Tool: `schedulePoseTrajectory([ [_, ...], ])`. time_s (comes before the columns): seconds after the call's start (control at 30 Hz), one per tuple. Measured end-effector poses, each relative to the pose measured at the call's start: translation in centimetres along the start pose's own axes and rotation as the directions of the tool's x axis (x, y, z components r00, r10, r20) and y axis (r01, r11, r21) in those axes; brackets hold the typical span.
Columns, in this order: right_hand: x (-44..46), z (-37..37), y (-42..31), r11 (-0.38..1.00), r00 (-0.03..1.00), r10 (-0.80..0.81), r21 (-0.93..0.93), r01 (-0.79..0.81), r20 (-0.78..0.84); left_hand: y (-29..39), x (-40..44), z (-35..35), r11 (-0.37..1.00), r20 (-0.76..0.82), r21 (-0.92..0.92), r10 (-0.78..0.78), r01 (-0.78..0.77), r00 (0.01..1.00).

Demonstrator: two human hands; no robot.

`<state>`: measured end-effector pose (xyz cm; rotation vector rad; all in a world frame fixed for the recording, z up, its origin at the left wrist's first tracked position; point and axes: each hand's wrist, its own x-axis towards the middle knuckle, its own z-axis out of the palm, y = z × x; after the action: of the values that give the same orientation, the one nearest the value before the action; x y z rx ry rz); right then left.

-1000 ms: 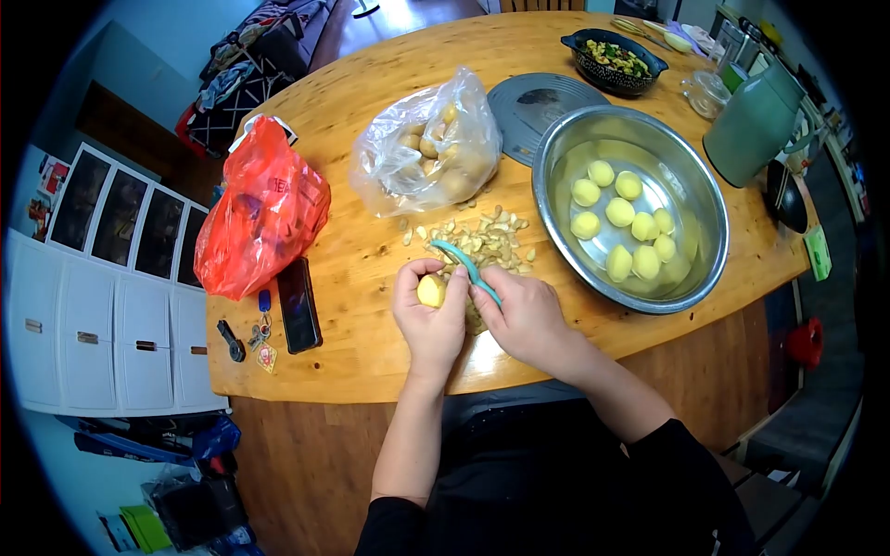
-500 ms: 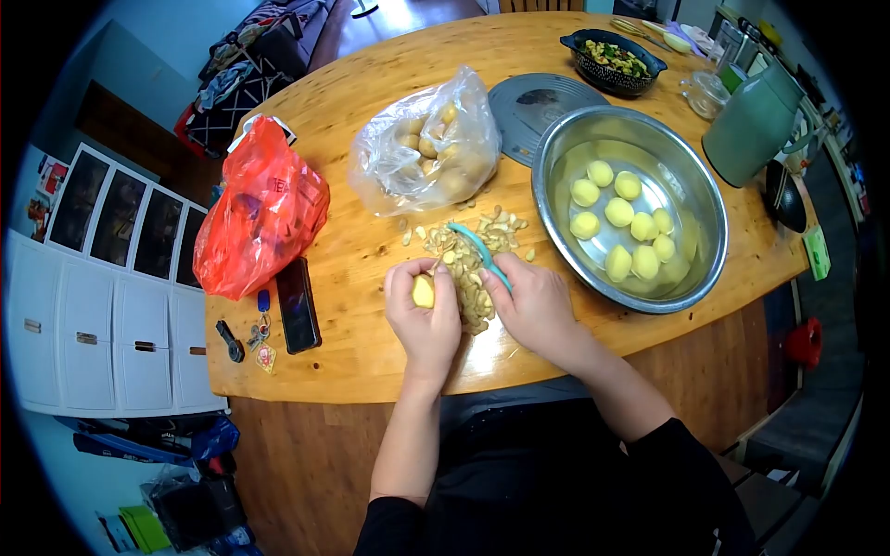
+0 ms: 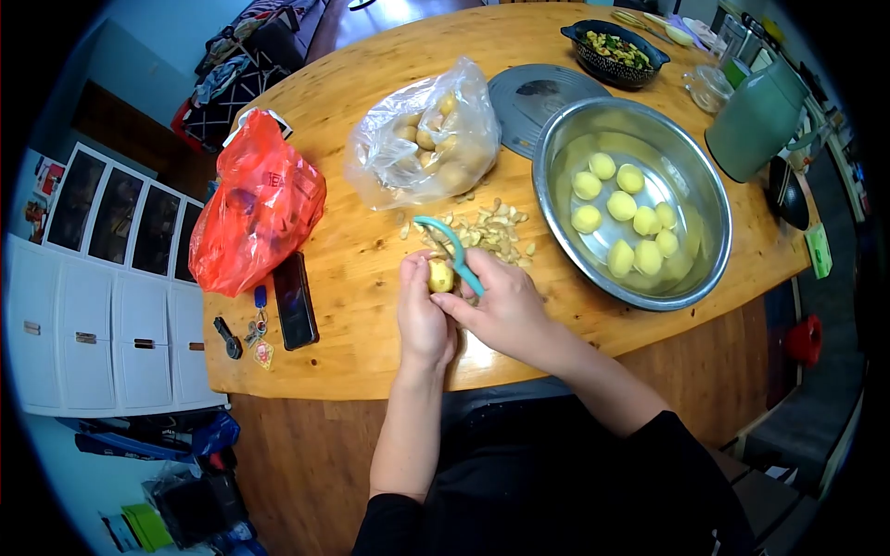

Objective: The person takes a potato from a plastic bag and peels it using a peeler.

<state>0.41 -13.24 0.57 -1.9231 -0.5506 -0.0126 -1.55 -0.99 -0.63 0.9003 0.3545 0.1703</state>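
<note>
My left hand (image 3: 425, 320) is wrapped round a partly peeled yellow potato (image 3: 440, 275). In my right hand (image 3: 505, 310) is a teal peeler (image 3: 458, 258), its head just above the potato; my right thumb reaches to the potato's lower edge. Behind my hands, a heap of peelings (image 3: 496, 232) lies on the wooden table (image 3: 371, 347). To the right, a large steel bowl (image 3: 705, 269) holds water and several peeled potatoes (image 3: 621, 206). A clear plastic bag (image 3: 426, 139) with several unpeeled potatoes rests beyond the peelings.
A red plastic bag (image 3: 255, 208), a phone (image 3: 295, 301) and keys (image 3: 260, 320) are on the left. At the back are a grey round mat (image 3: 533, 97) and a dark dish of food (image 3: 616, 54). A green jug (image 3: 757, 120) stands at the right.
The peeler has moved left, from over the peelings to the potato. My hands have come together, and the potato has turned, showing some remaining skin patches.
</note>
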Motion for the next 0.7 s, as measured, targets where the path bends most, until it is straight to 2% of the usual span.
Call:
schedulePoseTrajectory([
  [0.03, 0.3, 0.1, -0.2, 1.000, 1.000, 0.019, 0.010, -0.019, -0.016, 0.0, -0.1, 0.0, 1.000, 0.030, 0.027, 0.012, -0.013, 0.999],
  [0.13, 0.7, 0.0, -0.2, 0.915, 0.978, 0.209, 0.350, -0.203, 0.022, 0.1, -0.2, -1.1, 0.996, 0.043, 0.091, 0.017, -0.021, 0.999],
  [0.17, 0.9, 0.6, 1.5, 0.962, 0.980, 0.175, 0.230, -0.149, -0.097, -0.1, 0.2, -1.6, 0.998, 0.035, 0.064, 0.015, -0.018, 0.999],
  [0.27, 1.4, 0.0, 2.1, 0.960, 0.971, 0.182, 0.241, -0.141, -0.155, 0.8, 0.0, -1.4, 0.996, 0.023, 0.044, -0.074, 0.073, 0.997],
  [0.4, 2.1, 0.9, 2.0, 0.935, 0.981, 0.183, 0.320, -0.154, -0.061, 0.4, 0.4, -2.5, 0.992, 0.161, 0.034, -0.128, 0.124, 0.979],
  [0.43, 2.3, 0.6, 1.7, 0.930, 0.975, 0.222, 0.302, -0.209, -0.007, 0.5, 0.3, -2.5, 0.985, 0.179, -0.001, -0.167, 0.170, 0.970],
  [0.53, 2.6, 0.1, 1.9, 0.986, 0.959, 0.148, -0.045, -0.163, -0.240, 1.2, -0.1, -1.8, 0.986, 0.150, -0.066, -0.142, 0.153, 0.978],
  [0.57, 2.5, -0.3, 2.0, 0.996, 0.962, 0.075, -0.032, -0.087, -0.262, 1.2, 0.0, -1.9, 0.983, 0.126, -0.107, -0.136, 0.150, 0.983],
  [0.67, 1.7, -1.2, 1.3, 0.989, 0.993, 0.084, -0.116, -0.093, -0.080, 1.3, 0.4, -2.2, 0.970, 0.045, -0.204, -0.122, 0.129, 0.992],
  [0.7, 1.4, -1.0, 1.1, 0.975, 0.995, 0.055, -0.211, -0.071, -0.082, 1.2, 0.5, -2.1, 0.967, 0.016, -0.223, -0.120, 0.121, 0.993],
])
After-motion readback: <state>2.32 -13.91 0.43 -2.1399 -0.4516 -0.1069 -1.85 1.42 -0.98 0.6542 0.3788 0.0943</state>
